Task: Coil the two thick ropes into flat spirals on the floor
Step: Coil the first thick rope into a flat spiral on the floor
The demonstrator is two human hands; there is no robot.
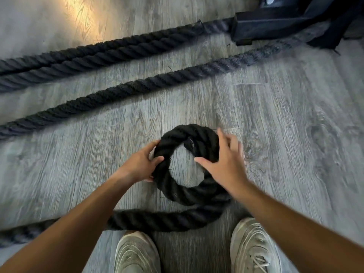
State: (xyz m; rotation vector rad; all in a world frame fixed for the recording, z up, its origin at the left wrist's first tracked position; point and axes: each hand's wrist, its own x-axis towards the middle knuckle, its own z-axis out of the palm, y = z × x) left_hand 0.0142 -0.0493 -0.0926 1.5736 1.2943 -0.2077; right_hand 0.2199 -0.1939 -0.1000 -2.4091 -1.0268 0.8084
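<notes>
Looking down past our two pale mesh trainers (137,253) onto grey wood-grain flooring (275,119), we see a thick black twisted rope (173,191) bent into one small ring at the centre. Our left hand (140,166) clamps the ring's rim at nine o'clock, thumb on top. Our right hand (224,160) lies flat and spread on the rim at three o'clock, gripping nothing. The rope's tail runs from six o'clock toward eight o'clock. More black rope (122,91) stretches straight from nine toward a dark metal anchor (275,18) at one o'clock. We judge the stiff ring may spring open, or ride up over itself, if either hand eases off.
</notes>
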